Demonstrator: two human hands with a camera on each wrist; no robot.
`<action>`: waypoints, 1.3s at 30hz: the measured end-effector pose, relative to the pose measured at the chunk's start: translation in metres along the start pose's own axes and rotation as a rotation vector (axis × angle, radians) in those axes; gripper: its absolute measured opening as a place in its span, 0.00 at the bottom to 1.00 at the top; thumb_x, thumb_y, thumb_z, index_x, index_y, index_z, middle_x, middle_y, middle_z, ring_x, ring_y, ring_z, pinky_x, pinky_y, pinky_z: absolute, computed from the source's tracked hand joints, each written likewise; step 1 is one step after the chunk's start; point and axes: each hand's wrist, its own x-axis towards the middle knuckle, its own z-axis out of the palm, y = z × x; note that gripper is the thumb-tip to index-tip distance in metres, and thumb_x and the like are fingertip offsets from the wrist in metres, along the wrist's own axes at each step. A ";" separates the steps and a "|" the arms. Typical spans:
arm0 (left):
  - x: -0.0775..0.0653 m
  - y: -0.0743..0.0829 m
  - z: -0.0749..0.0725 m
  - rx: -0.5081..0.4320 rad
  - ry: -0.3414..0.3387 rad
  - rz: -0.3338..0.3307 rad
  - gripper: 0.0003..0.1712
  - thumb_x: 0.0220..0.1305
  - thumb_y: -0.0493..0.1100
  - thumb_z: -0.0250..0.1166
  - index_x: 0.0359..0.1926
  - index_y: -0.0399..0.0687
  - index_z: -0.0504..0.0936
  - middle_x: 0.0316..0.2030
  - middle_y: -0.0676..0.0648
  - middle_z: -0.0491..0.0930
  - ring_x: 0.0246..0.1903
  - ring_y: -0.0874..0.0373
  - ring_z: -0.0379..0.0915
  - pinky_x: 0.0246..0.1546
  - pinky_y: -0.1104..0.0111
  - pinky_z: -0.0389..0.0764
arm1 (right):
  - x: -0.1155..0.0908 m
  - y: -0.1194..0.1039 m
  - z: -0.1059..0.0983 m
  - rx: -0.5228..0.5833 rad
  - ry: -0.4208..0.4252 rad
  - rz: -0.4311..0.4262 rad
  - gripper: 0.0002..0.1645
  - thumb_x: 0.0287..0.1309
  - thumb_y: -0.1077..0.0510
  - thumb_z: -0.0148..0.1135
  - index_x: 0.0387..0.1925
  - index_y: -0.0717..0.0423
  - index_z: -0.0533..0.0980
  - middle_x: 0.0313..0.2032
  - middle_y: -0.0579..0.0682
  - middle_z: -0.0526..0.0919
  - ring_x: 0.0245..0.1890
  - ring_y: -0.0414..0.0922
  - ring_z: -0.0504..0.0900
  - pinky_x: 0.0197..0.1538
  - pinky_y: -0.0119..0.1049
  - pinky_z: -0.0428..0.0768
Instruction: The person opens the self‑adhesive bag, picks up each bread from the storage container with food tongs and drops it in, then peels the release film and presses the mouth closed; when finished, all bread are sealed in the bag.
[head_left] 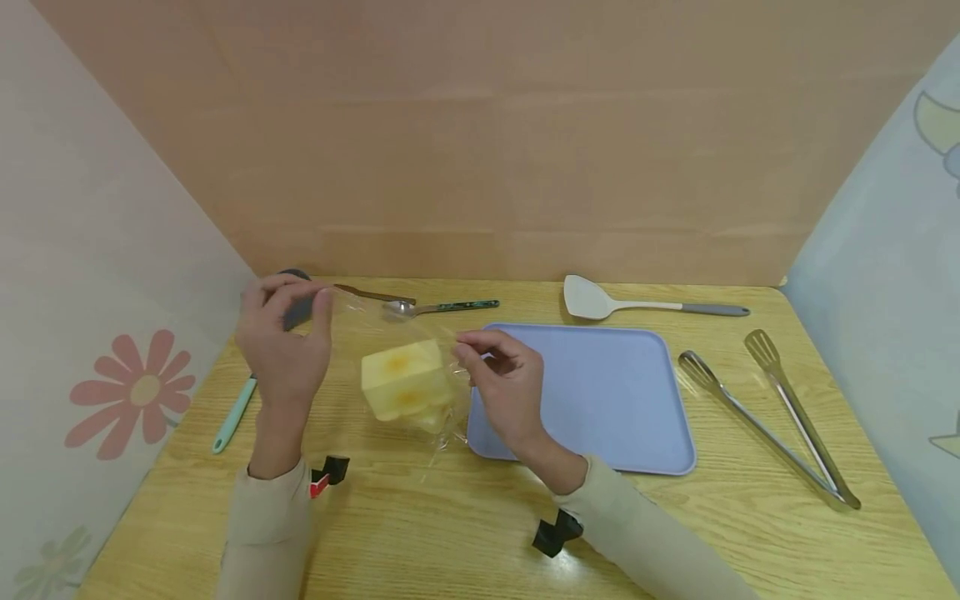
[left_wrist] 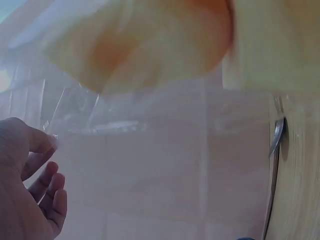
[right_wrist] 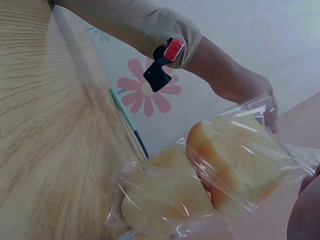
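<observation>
Pale yellow bread pieces with browned patches sit inside a clear plastic bag, hanging above the table left of the tray. My left hand pinches the bag's upper left edge between thumb and index finger, the other fingers loosely bent. On the opposite side, my right hand pinches the bag's upper right edge with thumb and fingertips, over the tray's left side. In the right wrist view two bread pieces lie side by side in the film; part of the right hand shows at the right edge.
A lavender tray lies right of centre. Behind it lies a white turner; metal tongs lie at the right. A spoon and a brown thin utensil lie at the back. A mint-handled utensil is partly hidden by the left hand.
</observation>
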 end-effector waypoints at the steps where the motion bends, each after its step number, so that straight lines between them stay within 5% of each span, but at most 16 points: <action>1: 0.002 0.000 -0.002 -0.015 0.025 -0.030 0.06 0.63 0.33 0.72 0.33 0.30 0.88 0.37 0.33 0.79 0.36 0.51 0.73 0.43 0.71 0.70 | 0.000 0.000 0.000 0.005 0.006 0.000 0.06 0.60 0.69 0.70 0.38 0.71 0.84 0.29 0.47 0.87 0.23 0.43 0.80 0.20 0.31 0.77; 6: 0.011 0.005 -0.017 -0.076 0.143 -0.170 0.08 0.64 0.32 0.69 0.36 0.26 0.87 0.32 0.54 0.77 0.31 0.67 0.71 0.36 0.77 0.72 | 0.000 -0.001 0.000 0.013 0.021 -0.001 0.06 0.60 0.68 0.70 0.37 0.70 0.84 0.30 0.46 0.87 0.24 0.44 0.80 0.20 0.31 0.77; 9: 0.017 0.000 -0.027 -0.082 0.217 -0.291 0.08 0.66 0.36 0.67 0.37 0.33 0.88 0.30 0.64 0.77 0.30 0.70 0.71 0.35 0.77 0.72 | -0.001 -0.001 0.000 -0.002 0.033 0.009 0.06 0.61 0.67 0.70 0.38 0.69 0.85 0.31 0.46 0.88 0.24 0.43 0.80 0.21 0.31 0.78; 12: 0.023 -0.014 -0.037 -0.142 0.297 -0.406 0.06 0.68 0.37 0.66 0.37 0.38 0.89 0.28 0.61 0.80 0.26 0.67 0.72 0.31 0.75 0.71 | -0.001 -0.002 -0.001 -0.013 0.044 0.028 0.06 0.61 0.66 0.70 0.37 0.68 0.85 0.31 0.45 0.88 0.24 0.40 0.81 0.22 0.30 0.78; 19: 0.028 -0.052 -0.058 -0.548 0.523 -0.576 0.06 0.64 0.33 0.70 0.36 0.30 0.84 0.23 0.42 0.79 0.21 0.54 0.71 0.26 0.71 0.76 | -0.001 0.000 -0.002 -0.019 0.063 0.041 0.08 0.61 0.66 0.70 0.37 0.71 0.84 0.31 0.45 0.88 0.24 0.42 0.81 0.23 0.30 0.79; 27: 0.029 -0.062 -0.067 -0.604 0.624 -0.683 0.04 0.65 0.31 0.68 0.35 0.33 0.82 0.21 0.42 0.78 0.20 0.53 0.71 0.28 0.70 0.78 | -0.001 0.001 -0.003 -0.001 0.038 0.008 0.08 0.62 0.67 0.70 0.37 0.72 0.83 0.32 0.48 0.88 0.23 0.42 0.81 0.24 0.31 0.80; 31: 0.023 -0.072 -0.064 -0.553 0.534 -0.740 0.06 0.62 0.34 0.72 0.34 0.35 0.83 0.21 0.45 0.80 0.20 0.56 0.73 0.28 0.74 0.79 | 0.000 0.000 -0.005 -0.003 0.045 -0.012 0.06 0.62 0.68 0.69 0.37 0.71 0.84 0.31 0.48 0.87 0.22 0.44 0.79 0.23 0.32 0.80; 39: -0.011 -0.103 -0.027 -0.017 -0.004 -0.751 0.12 0.65 0.43 0.69 0.38 0.36 0.89 0.18 0.64 0.80 0.19 0.70 0.78 0.23 0.81 0.77 | 0.000 -0.001 -0.006 -0.005 0.038 0.002 0.06 0.62 0.67 0.70 0.37 0.69 0.84 0.31 0.46 0.87 0.23 0.51 0.78 0.22 0.36 0.80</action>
